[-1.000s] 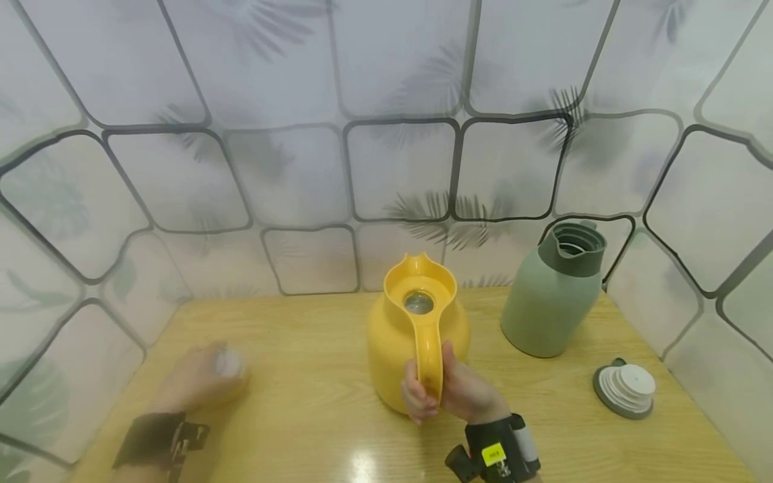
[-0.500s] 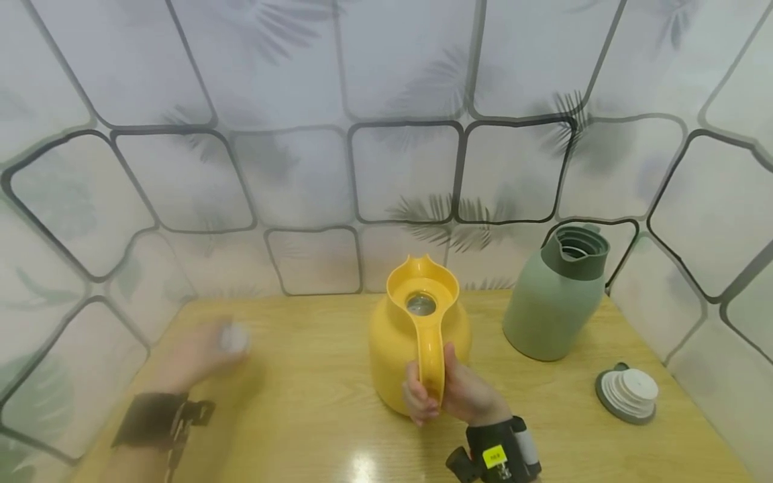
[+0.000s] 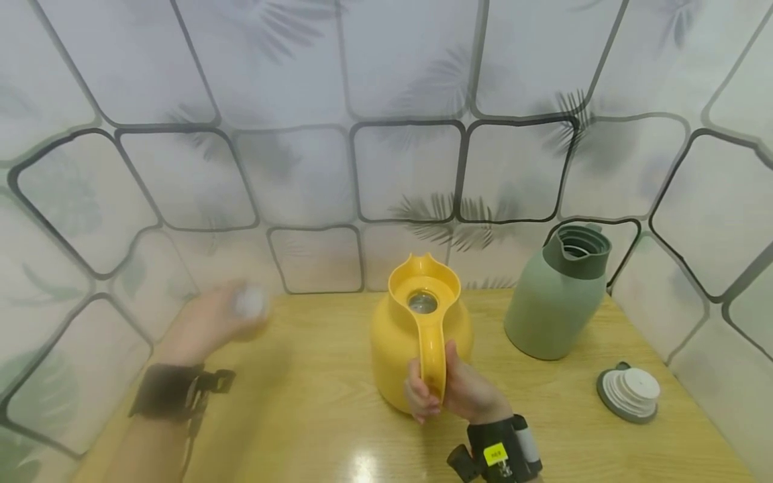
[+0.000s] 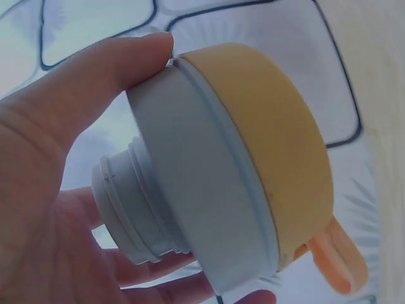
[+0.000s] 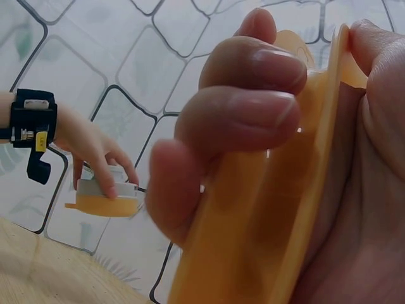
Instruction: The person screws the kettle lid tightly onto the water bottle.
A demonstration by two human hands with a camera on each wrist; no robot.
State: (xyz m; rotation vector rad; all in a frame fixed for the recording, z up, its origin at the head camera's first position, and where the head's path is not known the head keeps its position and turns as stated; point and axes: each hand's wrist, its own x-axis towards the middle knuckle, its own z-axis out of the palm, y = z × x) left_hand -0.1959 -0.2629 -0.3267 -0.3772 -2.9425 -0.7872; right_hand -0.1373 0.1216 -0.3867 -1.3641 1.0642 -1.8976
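Yellow lid (image 4: 250, 149), head view blurred, left wrist view sharp

Downward head, close-up wrist views

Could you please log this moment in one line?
left hand: holds yellow lid; right hand: grips yellow jug by handle; green jug: lidless
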